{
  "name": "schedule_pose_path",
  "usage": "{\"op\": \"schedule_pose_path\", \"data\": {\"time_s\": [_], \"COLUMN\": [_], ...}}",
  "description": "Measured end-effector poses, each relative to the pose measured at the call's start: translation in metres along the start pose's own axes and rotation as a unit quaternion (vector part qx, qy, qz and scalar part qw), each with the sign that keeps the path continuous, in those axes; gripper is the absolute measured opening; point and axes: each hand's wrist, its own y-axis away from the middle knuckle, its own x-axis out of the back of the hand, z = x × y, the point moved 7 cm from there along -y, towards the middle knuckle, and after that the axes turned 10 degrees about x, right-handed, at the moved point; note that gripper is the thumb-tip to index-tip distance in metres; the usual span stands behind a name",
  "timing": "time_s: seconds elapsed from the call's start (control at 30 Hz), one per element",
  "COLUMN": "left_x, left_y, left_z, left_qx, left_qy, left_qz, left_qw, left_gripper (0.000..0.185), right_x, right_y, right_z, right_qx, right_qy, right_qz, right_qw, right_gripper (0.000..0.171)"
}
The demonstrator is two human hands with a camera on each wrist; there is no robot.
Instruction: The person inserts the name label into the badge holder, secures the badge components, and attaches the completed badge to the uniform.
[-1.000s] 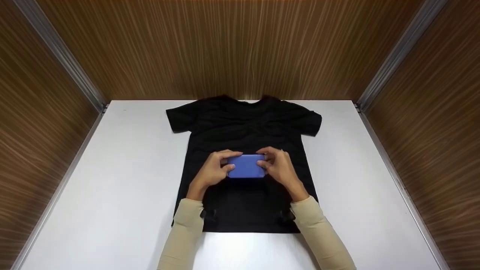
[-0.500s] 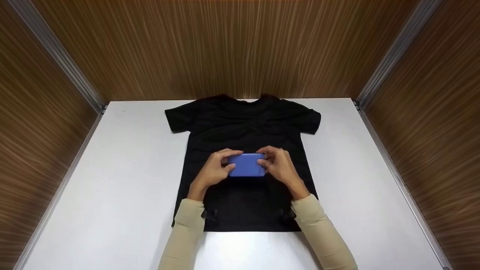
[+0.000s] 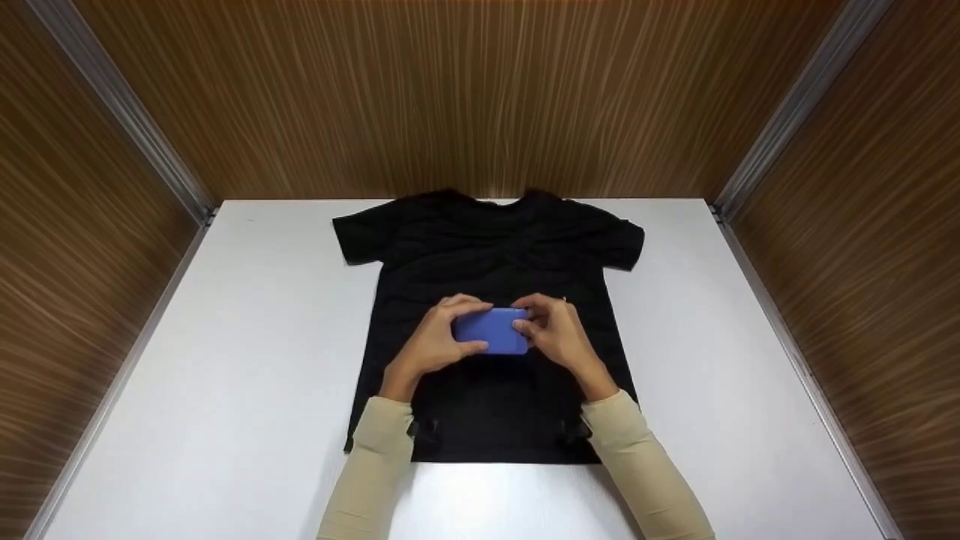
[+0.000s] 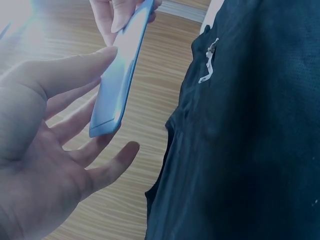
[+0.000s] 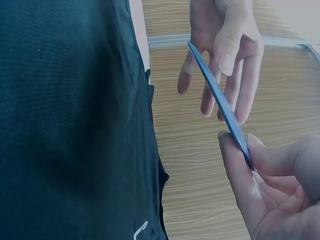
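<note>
A thin blue rectangular slab (image 3: 495,331) with rounded corners is held above a black T-shirt (image 3: 491,270). The slab's exact kind does not show. My left hand (image 3: 435,337) spans its left end, thumb at the lower edge and fingers at the upper edge. In the left wrist view, the left fingers reach behind the blue slab (image 4: 117,80), with a thin line near its close end. My right hand (image 3: 559,337) pinches the right end, thumb on the face. The right wrist view shows that slab (image 5: 217,90) nearly edge-on, between the right thumb and forefinger.
The T-shirt is spread on a white table (image 3: 247,337), its collar at the far edge. Wood-grain panels (image 3: 480,97) stand behind and at both sides, with metal strips (image 3: 127,105) at the corners. A small whitish strip (image 4: 209,62) shows on the shirt.
My left thumb has slid from the slab's face down to its lower edge, and the left hand has shifted slightly right. My right hand keeps its pinch; the shirt lies as before.
</note>
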Motion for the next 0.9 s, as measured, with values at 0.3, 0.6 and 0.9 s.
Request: {"op": "schedule_pose_path", "data": {"time_s": [0.3,0.6,0.9], "left_x": [-0.005,-0.006,0.003], "left_y": [0.001,-0.001,-0.001], "left_z": [0.0,0.0,0.004], "left_qx": [0.006,-0.002,-0.041], "left_qy": [-0.008,-0.022,-0.014], "left_qz": [-0.009,-0.006,0.024], "left_qw": [0.9999,0.9997,0.9988], "left_gripper": [0.065,0.073,0.071], "right_x": [-0.004,-0.002,-0.002], "right_y": [0.0,-0.001,-0.002], "right_z": [-0.001,0.003,0.006], "right_qx": [0.007,-0.008,-0.035], "right_qy": [-0.024,-0.035,-0.071], "right_qz": [-0.01,-0.009,-0.004], "right_qw": [1.0,0.999,0.997], "right_gripper": [0.022,0.023,0.022]}}
